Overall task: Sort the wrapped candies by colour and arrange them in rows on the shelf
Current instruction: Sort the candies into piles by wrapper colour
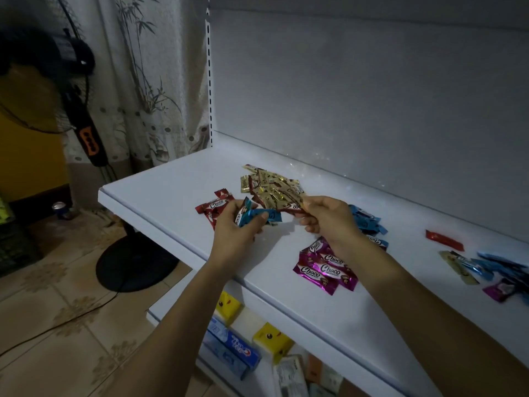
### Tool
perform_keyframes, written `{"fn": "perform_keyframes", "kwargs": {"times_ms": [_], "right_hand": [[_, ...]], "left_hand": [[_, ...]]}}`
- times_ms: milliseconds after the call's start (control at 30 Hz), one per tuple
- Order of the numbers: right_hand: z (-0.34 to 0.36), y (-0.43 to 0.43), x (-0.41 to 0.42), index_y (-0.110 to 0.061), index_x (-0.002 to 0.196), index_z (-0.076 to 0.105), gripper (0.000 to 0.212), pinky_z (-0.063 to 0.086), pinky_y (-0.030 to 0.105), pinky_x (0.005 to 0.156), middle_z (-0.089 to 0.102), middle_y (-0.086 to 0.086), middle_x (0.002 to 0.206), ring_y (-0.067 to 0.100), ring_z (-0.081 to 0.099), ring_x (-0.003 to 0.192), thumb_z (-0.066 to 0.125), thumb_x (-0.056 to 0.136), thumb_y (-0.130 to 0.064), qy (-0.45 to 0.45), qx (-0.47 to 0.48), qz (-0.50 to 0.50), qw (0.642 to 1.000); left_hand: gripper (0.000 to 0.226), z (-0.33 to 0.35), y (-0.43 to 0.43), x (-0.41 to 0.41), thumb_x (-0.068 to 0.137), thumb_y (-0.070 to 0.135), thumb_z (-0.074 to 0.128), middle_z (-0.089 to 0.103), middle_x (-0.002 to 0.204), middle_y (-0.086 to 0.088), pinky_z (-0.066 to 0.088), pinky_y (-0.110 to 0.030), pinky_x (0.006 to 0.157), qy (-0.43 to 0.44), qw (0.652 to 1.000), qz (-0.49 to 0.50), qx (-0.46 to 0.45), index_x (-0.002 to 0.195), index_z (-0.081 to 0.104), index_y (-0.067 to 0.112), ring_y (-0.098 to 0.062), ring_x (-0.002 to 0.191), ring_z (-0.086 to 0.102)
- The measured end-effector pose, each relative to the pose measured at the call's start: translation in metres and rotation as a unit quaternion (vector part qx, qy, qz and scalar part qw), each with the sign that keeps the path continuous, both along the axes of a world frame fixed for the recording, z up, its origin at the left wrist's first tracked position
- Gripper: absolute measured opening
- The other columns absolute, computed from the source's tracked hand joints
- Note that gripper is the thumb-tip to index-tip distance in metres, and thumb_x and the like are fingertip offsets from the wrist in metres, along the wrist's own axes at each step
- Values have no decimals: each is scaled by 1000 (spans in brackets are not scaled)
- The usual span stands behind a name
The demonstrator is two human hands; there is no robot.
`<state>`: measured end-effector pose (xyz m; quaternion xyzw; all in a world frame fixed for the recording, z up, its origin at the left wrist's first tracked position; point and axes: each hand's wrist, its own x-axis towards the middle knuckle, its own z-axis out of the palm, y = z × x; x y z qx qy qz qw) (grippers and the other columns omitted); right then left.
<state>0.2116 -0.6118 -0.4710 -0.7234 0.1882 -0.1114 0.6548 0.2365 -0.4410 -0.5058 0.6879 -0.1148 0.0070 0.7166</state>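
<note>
Wrapped candies lie in colour groups on the white shelf (pixel 177 181). A gold pile (pixel 272 186) sits toward the back, dark red candies (pixel 213 207) lie to its left, and magenta ones (pixel 325 267) are near the front edge. A blue group (pixel 367 222) is partly hidden behind my right wrist. My left hand (pixel 236 227) grips a bunch of blue candies (pixel 257 217). My right hand (pixel 322 214) pinches a gold candy (pixel 296 200) at the edge of the gold pile.
A mixed unsorted heap (pixel 492 270) and a lone red candy (pixel 443 240) lie at the right. A standing fan (pixel 86 133) is left of the shelf, its base (pixel 134 265) on the tiled floor. Boxed goods (pixel 252 345) fill the lower shelf.
</note>
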Motion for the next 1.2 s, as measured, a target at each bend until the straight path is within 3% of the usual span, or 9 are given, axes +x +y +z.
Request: {"fn": "perform_keyframes", "kwargs": {"times_ms": [267, 433, 533, 633, 800, 867, 1033, 1100, 1200], "right_hand": [[-1, 2, 10, -7, 102, 62, 12, 48, 17, 47, 67, 6, 76, 1, 54, 46, 56, 95, -14, -21, -23, -5, 999], [10, 4, 41, -13, 99, 60, 7, 53, 21, 52, 68, 7, 92, 6, 63, 55, 57, 94, -10, -17, -43, -14, 999], [6, -2, 82, -15, 110, 59, 19, 47, 19, 49, 63, 4, 107, 7, 64, 64, 60, 91, -9, -10, -153, -46, 987], [-3, -7, 111, -15, 106, 61, 25, 57, 32, 67, 65, 8, 106, 19, 68, 76, 61, 87, 1, 4, -243, -40, 969], [-12, -14, 121, -15, 134, 44, 56, 47, 17, 49, 53, 9, 115, 16, 63, 63, 60, 85, 5, 45, -245, 20, 968], [-13, -16, 120, -17, 136, 42, 60, 51, 24, 61, 50, 11, 122, 19, 64, 71, 66, 83, -1, 41, -277, 13, 960], [-8, -13, 100, -19, 115, 56, 27, 52, 36, 79, 58, -2, 97, 21, 60, 94, 62, 89, -20, -25, -319, -30, 947], [-4, -6, 79, -23, 98, 62, 7, 49, 31, 72, 61, -5, 92, 14, 59, 86, 60, 91, -24, -61, -265, 0, 962], [7, 12, 26, -30, 100, 63, 10, 47, 17, 67, 66, -8, 101, 2, 62, 85, 60, 91, -32, -60, -229, 143, 961]], "left_hand": [[24, -6, -7, 7, 92, 14, 62, 61, 111, -3, 47, -12, 53, -16, 999, 22, 20, 115, 57, 14, -16, 88, 58], [25, -11, -7, 9, 90, 11, 63, 60, 110, 8, 58, -27, 74, -31, 999, 13, 37, 115, 59, 15, -13, 106, 58], [24, -13, -5, 11, 89, 11, 65, 61, 110, 7, 57, -38, 84, -36, 998, 8, 52, 113, 61, 14, -10, 107, 59], [23, -12, -6, 13, 89, 11, 66, 60, 108, 9, 58, -39, 84, -35, 998, 7, 47, 111, 61, 16, -5, 103, 58], [22, -13, -8, 14, 90, 9, 65, 60, 109, 11, 58, -37, 84, -28, 999, -8, 27, 108, 60, 21, -6, 104, 58], [23, -13, -9, 15, 90, 10, 64, 60, 114, 7, 58, -38, 85, -24, 999, -11, 27, 110, 60, 21, -11, 109, 58], [24, -15, -8, 18, 90, 13, 65, 59, 117, 4, 58, -35, 83, -11, 1000, -7, 20, 111, 58, 20, -12, 111, 57], [21, -12, -5, 14, 89, 9, 65, 59, 110, 9, 58, -30, 79, -32, 999, -12, 15, 107, 59, 20, -10, 106, 58], [19, -3, -1, 6, 89, 3, 64, 63, 98, 2, 50, -16, 60, -39, 998, -44, -21, 101, 60, 18, -7, 83, 61]]}}
